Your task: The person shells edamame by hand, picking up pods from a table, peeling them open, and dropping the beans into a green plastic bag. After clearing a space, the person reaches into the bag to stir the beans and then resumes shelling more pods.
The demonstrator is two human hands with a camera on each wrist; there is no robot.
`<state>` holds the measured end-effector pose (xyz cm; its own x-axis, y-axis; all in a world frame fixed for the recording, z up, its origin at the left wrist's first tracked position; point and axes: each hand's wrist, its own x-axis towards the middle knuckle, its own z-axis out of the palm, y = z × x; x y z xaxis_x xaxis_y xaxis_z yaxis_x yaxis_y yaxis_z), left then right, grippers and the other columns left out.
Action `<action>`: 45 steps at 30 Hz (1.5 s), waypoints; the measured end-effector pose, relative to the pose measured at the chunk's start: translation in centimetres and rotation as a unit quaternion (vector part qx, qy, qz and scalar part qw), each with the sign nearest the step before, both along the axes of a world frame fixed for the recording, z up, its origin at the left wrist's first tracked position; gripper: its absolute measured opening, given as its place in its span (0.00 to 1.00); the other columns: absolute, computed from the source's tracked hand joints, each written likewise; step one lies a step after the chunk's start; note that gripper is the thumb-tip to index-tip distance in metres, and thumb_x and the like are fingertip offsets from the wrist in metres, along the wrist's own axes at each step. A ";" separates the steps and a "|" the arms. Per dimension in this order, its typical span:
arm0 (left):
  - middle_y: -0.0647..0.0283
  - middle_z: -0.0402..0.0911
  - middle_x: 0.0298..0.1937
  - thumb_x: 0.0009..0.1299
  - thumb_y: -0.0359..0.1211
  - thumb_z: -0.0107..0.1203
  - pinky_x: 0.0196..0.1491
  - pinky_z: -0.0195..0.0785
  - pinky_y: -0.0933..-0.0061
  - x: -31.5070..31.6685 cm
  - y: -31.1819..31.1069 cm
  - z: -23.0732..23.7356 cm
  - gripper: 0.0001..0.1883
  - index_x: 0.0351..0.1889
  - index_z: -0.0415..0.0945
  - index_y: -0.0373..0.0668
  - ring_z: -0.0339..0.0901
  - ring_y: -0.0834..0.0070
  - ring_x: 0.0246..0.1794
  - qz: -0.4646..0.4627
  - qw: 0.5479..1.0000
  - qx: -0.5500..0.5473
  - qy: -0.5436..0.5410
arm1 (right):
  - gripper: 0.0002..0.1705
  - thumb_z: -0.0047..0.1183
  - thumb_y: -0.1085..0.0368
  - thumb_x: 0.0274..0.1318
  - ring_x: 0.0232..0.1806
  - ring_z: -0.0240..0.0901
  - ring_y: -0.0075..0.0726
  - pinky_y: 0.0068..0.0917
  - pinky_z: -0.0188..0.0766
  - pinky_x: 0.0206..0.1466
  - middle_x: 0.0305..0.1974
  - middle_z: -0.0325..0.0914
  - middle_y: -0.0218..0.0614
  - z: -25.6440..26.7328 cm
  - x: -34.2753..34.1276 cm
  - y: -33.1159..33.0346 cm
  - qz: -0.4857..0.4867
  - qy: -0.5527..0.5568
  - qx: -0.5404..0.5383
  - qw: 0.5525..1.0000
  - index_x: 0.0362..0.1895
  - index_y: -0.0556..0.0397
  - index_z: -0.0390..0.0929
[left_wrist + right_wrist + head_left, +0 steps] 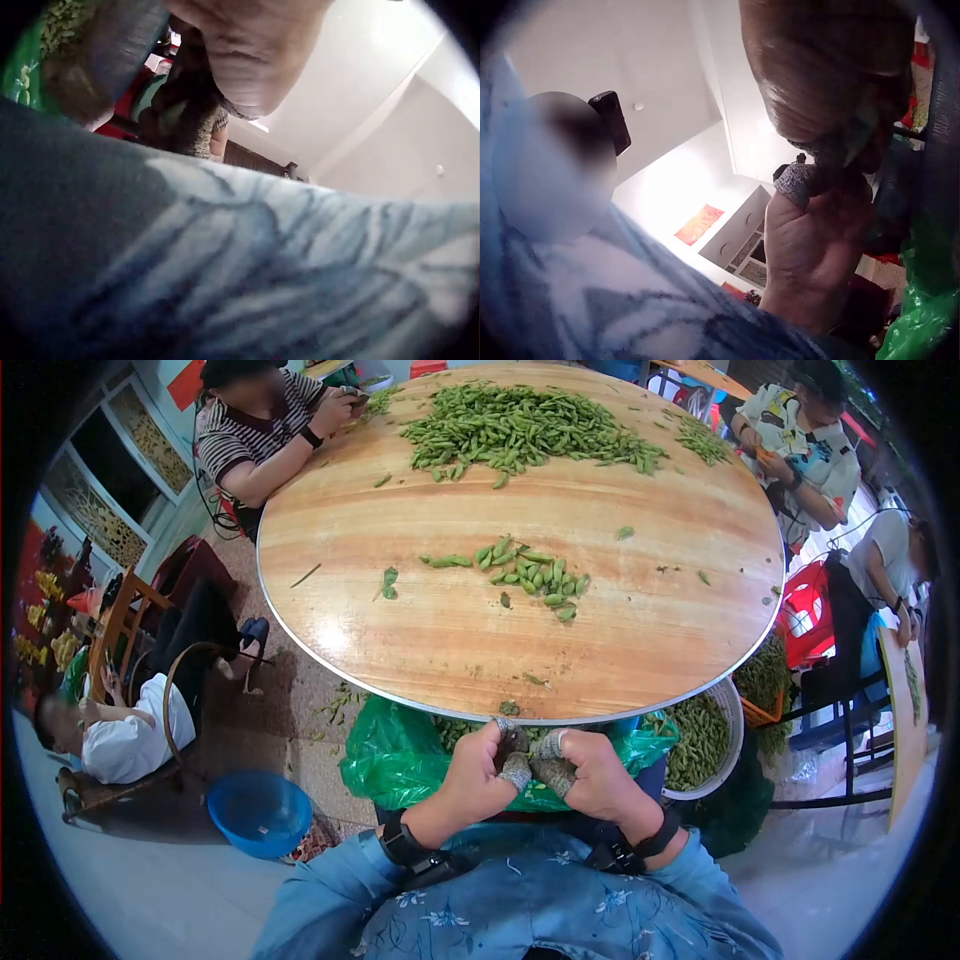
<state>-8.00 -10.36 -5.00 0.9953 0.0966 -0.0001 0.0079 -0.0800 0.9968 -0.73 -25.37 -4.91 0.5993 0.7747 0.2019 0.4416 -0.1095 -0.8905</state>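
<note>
Just beyond the wooden table's point(480, 680) near edge, the left hand point(478, 775) and right hand point(602, 778) meet over a green plastic bag point(385, 755). Grey knit covers wrap thumbs and fingertips, and the fingers of both hands are curled. A small green piece, seemingly a pod point(861, 139), shows between the hands in the right wrist view; the fingers hide most of it. The left wrist view has the left palm point(259, 56) close up, its fingers in shadow. Loose green pods point(540, 573) lie on the table ahead of the hands.
A large pod pile point(520, 428) covers the table's far side. Right of the bag stands a basin of pods point(697, 745); a blue basin point(260, 813) is on the floor at left. Several people sit around, and a red chair point(805, 615) is at right.
</note>
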 end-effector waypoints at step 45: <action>0.59 0.70 0.21 0.49 0.23 0.48 0.25 0.61 0.75 0.9 0.2 -3.6 0.11 0.32 0.67 0.37 0.67 0.74 0.20 -0.083 0.988 0.131 -0.026 | 0.05 0.52 0.71 0.41 0.24 0.69 0.45 0.32 0.66 0.28 0.22 0.71 0.47 -2.3 0.4 -1.5 0.014 -0.090 -0.055 0.994 0.26 0.59 0.73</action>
